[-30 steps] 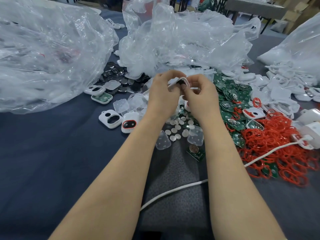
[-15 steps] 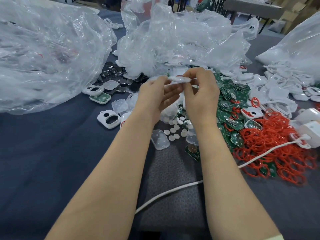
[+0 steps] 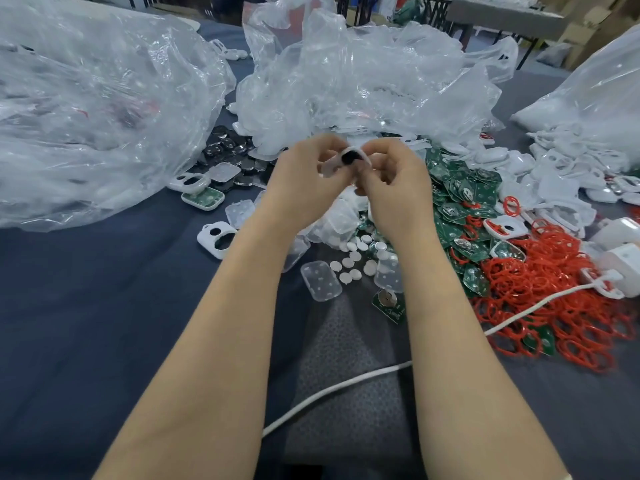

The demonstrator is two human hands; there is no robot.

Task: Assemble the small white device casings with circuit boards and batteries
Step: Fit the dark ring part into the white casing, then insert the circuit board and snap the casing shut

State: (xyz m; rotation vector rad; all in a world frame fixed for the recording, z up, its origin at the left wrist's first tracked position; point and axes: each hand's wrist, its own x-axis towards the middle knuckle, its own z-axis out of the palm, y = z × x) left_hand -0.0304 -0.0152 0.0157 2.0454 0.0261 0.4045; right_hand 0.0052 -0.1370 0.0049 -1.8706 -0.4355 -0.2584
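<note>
- Both hands are raised above the worktop and working on one part. My left hand grips the left end of a white casing with curled fingers.
- Location of the white casing: held clear of the worktop, between the two hands, above the loose parts. A dark patch on it faces me, and I cannot tell whether this is an opening or an insert.
- My right hand pinches the casing's right edge, fingers curled round it.
- Handling, as judged: a thin moulded plastic shell, very light and stiff. It is likely to flex or crack at the rim if squeezed across the opening. The surface looks smooth, so it may be somewhat slippery. It is best held by the outer edges, leaving the thumbs free to press parts home.
- Heap of circuit boards to the right: light and rigid. I would take them by the edges, not by the metal battery clip.
- Writing: the single board nearest me carries white print, too small to read. No brand or label is legible anywhere.
</note>
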